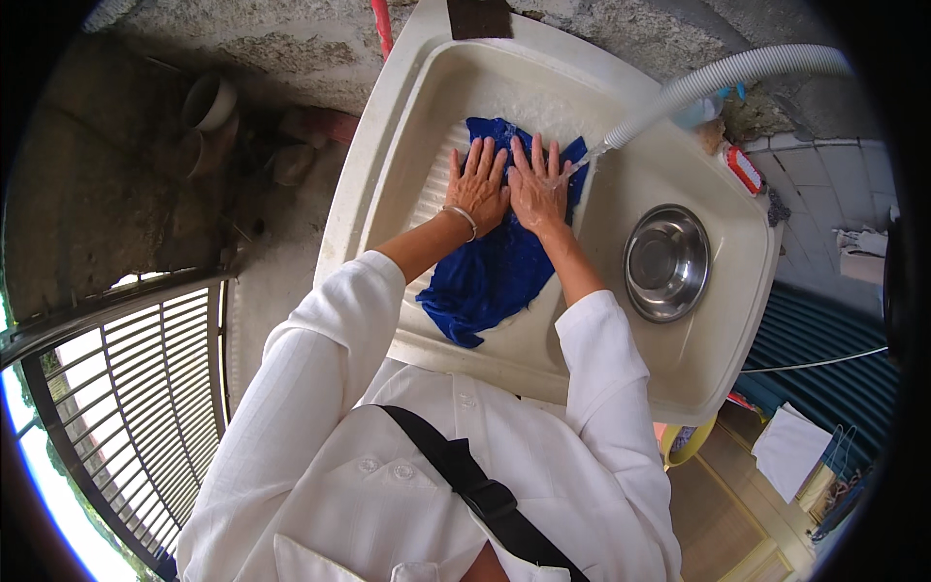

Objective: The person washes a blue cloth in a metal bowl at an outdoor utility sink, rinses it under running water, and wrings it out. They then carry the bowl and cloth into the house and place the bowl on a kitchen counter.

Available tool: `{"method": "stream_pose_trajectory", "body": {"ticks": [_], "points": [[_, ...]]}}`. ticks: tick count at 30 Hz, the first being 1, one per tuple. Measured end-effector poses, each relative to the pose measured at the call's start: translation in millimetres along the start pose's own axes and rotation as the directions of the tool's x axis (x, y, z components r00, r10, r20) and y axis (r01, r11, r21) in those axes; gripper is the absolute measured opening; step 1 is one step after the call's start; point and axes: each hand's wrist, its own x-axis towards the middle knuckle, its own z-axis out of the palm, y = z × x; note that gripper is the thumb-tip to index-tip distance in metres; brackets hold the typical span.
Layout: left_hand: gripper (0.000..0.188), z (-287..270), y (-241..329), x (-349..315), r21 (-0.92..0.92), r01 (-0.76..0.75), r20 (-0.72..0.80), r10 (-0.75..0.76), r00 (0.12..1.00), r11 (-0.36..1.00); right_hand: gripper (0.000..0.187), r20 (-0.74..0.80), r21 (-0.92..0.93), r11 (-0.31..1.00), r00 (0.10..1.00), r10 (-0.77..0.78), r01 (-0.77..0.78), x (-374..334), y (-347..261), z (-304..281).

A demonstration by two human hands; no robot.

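A wet blue cloth (490, 276) lies spread over the ribbed washboard slope (433, 199) of a cream laundry sink (373, 160). My left hand (478, 187) rests flat on its upper part, fingers stretched out, a bangle at the wrist. Beside it my right hand (538, 189) lies flat on the same cloth, fingers pointing away from me. From a ribbed grey hose (684, 90) at the upper right, water runs onto the cloth by my right fingers. The cloth's lower end is bunched toward me.
A round metal bowl (667, 262) sits in the right basin. A red brush with white bristles (744, 172) is on the sink's far right corner. Barred metal railing (136, 398) stands at left. A yellow container (690, 441) is below the sink at right.
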Motion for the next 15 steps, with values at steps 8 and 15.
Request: {"method": "stream_pose_trajectory", "body": {"ticks": [8, 15], "points": [[0.07, -36.3, 5.8, -53.4, -0.076, -0.207, 0.163, 0.217, 0.962, 0.975, 0.054, 0.145, 0.128, 0.989, 0.985, -0.092, 0.073, -56.8, -0.6, -24.1], [0.061, -12.8, 8.2, -12.5, -0.072, -0.154, 0.072, 0.159, 0.985, 0.985, 0.052, 0.059, 0.018, 1.0, 0.998, 0.013, -0.014, -24.6, 11.8, -3.6]]}}
